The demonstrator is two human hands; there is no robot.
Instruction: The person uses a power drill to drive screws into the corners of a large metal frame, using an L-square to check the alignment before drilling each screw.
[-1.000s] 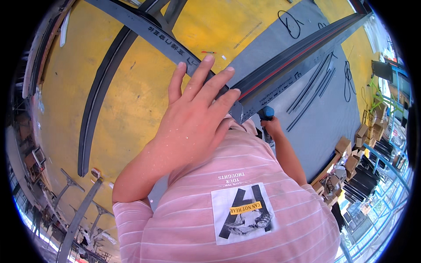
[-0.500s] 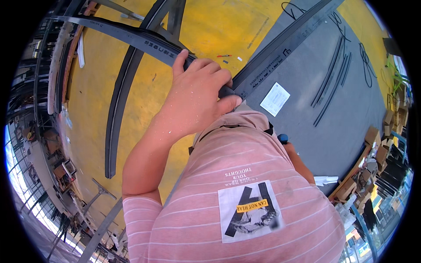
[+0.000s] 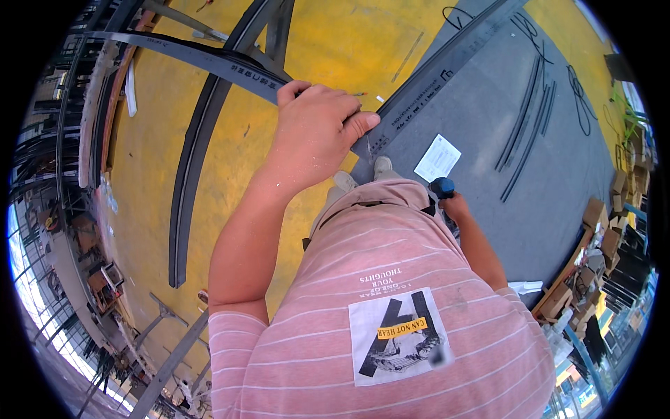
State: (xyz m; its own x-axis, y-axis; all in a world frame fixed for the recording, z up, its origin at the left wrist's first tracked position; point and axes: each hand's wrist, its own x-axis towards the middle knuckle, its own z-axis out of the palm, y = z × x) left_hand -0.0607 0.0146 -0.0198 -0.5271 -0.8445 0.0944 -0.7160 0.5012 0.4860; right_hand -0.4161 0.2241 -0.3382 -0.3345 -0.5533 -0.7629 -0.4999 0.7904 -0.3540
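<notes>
My left hand (image 3: 314, 133) is curled firmly over a corner of the dark frame (image 3: 419, 87), near twelve o'clock.
The frame runs off toward ten and half past one (the fingertips are hidden from me out here). At four o'clock from that grip, my right hand (image 3: 457, 207) wraps a blue-ended tool (image 3: 441, 187); a white sheet (image 3: 437, 158) lies at its eleven.

Light is bright, edges bowed and perhaps overexposed.

Dk-gry frame (image 3: 438, 78), wht-striped pink shirt (image 3: 426, 269)
</notes>
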